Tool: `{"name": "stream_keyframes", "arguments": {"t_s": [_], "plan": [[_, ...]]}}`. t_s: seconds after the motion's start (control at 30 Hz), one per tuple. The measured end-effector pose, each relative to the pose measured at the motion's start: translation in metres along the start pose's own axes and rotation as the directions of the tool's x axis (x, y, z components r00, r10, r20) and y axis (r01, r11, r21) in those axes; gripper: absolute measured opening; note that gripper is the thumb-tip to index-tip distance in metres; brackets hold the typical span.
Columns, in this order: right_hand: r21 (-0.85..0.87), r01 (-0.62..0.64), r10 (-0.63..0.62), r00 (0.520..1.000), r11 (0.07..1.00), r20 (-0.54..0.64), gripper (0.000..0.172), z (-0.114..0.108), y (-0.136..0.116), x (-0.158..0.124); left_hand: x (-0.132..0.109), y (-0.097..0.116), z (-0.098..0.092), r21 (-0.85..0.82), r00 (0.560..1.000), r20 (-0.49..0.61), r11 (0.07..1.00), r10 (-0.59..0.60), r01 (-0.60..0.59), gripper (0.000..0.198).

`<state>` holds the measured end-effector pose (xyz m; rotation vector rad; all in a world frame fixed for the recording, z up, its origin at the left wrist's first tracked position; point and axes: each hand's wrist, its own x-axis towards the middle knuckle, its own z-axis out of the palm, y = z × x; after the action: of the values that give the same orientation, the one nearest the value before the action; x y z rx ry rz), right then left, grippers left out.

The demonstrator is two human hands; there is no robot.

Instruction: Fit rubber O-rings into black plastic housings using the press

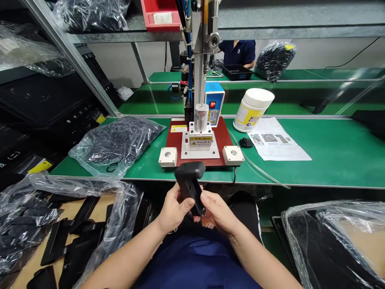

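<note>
A black plastic part, shaped like a handle with a wide rounded head, is held upright between both hands in front of the bench edge. My left hand wraps round its left side, thumb across the front. My right hand grips its lower right side with thumb and fingers; some fingertips are hidden behind the part. Just beyond stands a small press on a red base, with white button boxes at its two front corners.
At left, a plastic-lined box holds several black parts. A bag of small black items lies on the green bench. A white tub, a printed sheet and a black piece are right of the press. A person sits opposite.
</note>
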<state>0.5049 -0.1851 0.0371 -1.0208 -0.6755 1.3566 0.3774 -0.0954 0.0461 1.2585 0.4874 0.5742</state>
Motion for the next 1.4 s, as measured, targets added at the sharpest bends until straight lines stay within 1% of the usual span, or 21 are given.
{"name": "stream_keyframes", "arguments": {"t_s": [0.03, 0.07, 0.1, 0.13, 0.2, 0.23, 0.27, 0.33, 0.37, 0.47, 0.57, 0.6, 0.67, 0.8, 0.87, 0.97, 1.03, 1.1, 1.2, 1.27, 1.4], "plan": [[-0.093, 0.037, -0.041, 0.998, 0.995, -0.044, 0.042, -0.006, -0.004, 0.000, 0.003, 0.005, -0.001, 0.064, 0.999, -0.019, 0.997, 0.047, -0.045, 0.057], [-0.186, 0.095, -0.115, 0.988, 0.978, -0.103, 0.040, -0.012, -0.011, -0.001, 0.007, 0.012, -0.003, 0.153, 0.994, -0.029, 0.983, 0.104, -0.099, 0.053], [-0.268, 0.168, -0.215, 0.964, 0.949, -0.158, 0.038, -0.018, -0.018, -0.003, 0.011, 0.018, -0.005, 0.263, 0.986, -0.023, 0.952, 0.166, -0.154, 0.051], [-0.335, 0.251, -0.325, 0.927, 0.908, -0.187, 0.039, -0.024, -0.027, -0.005, 0.015, 0.025, -0.008, 0.381, 0.974, -0.002, 0.901, 0.226, -0.208, 0.051], [-0.446, 0.386, -0.494, 0.855, 0.807, -0.154, 0.051, -0.032, -0.044, -0.010, 0.021, 0.036, -0.011, 0.583, 0.944, 0.073, 0.754, 0.323, -0.303, 0.052], [-0.506, 0.422, -0.539, 0.836, 0.752, -0.103, 0.059, -0.034, -0.050, -0.011, 0.024, 0.040, -0.012, 0.645, 0.926, 0.116, 0.682, 0.358, -0.344, 0.053], [-0.566, 0.435, -0.555, 0.830, 0.700, -0.049, 0.065, -0.034, -0.056, -0.012, 0.026, 0.043, -0.012, 0.678, 0.911, 0.152, 0.630, 0.384, -0.379, 0.053], [-0.663, 0.408, -0.529, 0.849, 0.628, 0.021, 0.070, -0.035, -0.060, -0.010, 0.028, 0.048, -0.010, 0.694, 0.888, 0.192, 0.582, 0.418, -0.423, 0.053], [-0.685, 0.388, -0.507, 0.861, 0.616, 0.032, 0.071, -0.035, -0.060, -0.008, 0.029, 0.050, -0.009, 0.691, 0.883, 0.199, 0.578, 0.426, -0.434, 0.053], [-0.649, 0.360, -0.470, 0.883, 0.670, 0.004, 0.067, -0.036, -0.057, 0.000, 0.033, 0.058, -0.009, 0.644, 0.882, 0.178, 0.627, 0.436, -0.439, 0.050], [-0.578, 0.378, -0.489, 0.871, 0.723, -0.042, 0.059, -0.037, -0.063, 0.012, 0.045, 0.071, -0.016, 0.576, 0.878, 0.132, 0.685, 0.461, -0.446, 0.049], [-0.561, 0.403, -0.513, 0.857, 0.723, -0.046, 0.058, -0.037, -0.069, 0.018, 0.052, 0.076, -0.019, 0.562, 0.871, 0.124, 0.690, 0.476, -0.457, 0.049], [-0.542, 0.478, -0.588, 0.808, 0.692, -0.038, 0.058, -0.035, -0.087, 0.031, 0.072, 0.088, -0.025, 0.531, 0.853, 0.118, 0.694, 0.508, -0.487, 0.048], [-0.556, 0.613, -0.725, 0.689, 0.561, 0.028, 0.061, -0.030, -0.133, 0.067, 0.126, 0.114, -0.029, 0.448, 0.810, 0.145, 0.692, 0.568, -0.566, 0.049], [-0.582, 0.641, -0.761, 0.646, 0.500, 0.058, 0.058, -0.031, -0.154, 0.086, 0.154, 0.126, -0.028, 0.421, 0.801, 0.162, 0.693, 0.577, -0.585, 0.050], [-0.621, 0.639, -0.795, 0.605, 0.454, 0.041, 0.049, -0.038, -0.174, 0.110, 0.190, 0.136, -0.025, 0.392, 0.801, 0.163, 0.707, 0.576, -0.589, 0.049], [-0.637, 0.616, -0.799, 0.602, 0.463, 0.001, 0.047, -0.043, -0.178, 0.121, 0.204, 0.136, -0.023, 0.385, 0.807, 0.150, 0.718, 0.571, -0.580, 0.049], [-0.646, 0.575, -0.778, 0.627, 0.502, -0.046, 0.044, -0.048, -0.177, 0.126, 0.211, 0.132, -0.021, 0.372, 0.825, 0.126, 0.745, 0.551, -0.554, 0.047], [-0.651, 0.519, -0.737, 0.669, 0.554, -0.093, 0.041, -0.052, -0.173, 0.127, 0.210, 0.124, -0.018, 0.329, 0.839, 0.070, 0.782, 0.539, -0.530, 0.045], [-0.650, 0.516, -0.731, 0.677, 0.558, -0.090, 0.041, -0.053, -0.173, 0.127, 0.206, 0.119, -0.016, 0.304, 0.828, 0.030, 0.784, 0.560, -0.541, 0.042], [-0.631, 0.533, -0.713, 0.699, 0.563, -0.046, 0.040, -0.055, -0.180, 0.128, 0.203, 0.113, -0.012, 0.331, 0.765, -0.061, 0.736, 0.642, -0.591, 0.034]]}}
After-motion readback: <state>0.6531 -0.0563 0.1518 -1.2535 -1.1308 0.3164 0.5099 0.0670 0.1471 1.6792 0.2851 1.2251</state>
